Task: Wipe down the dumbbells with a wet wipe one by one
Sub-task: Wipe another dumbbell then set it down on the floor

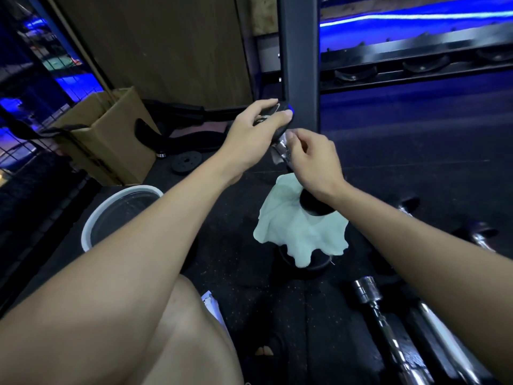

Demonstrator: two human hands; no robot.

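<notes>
I hold a small dumbbell (283,147) tilted in the air, with black ends and a chrome handle. My left hand (256,134) grips its upper black end. My right hand (312,159) is closed around the chrome handle, and its lower black end (315,205) shows under my wrist. A pale green cloth wipe (299,232) hangs draped below that end, over another black dumbbell (305,263) standing on the floor. Chrome dumbbell bars (388,329) lie on the floor at lower right.
A white bucket (94,220) stands on the floor at left, beside an open cardboard box (116,134). A black weight plate (186,161) lies behind it. A dark rack post (299,51) rises straight ahead, with dumbbell shelves (416,68) at right. My knee (180,343) is below.
</notes>
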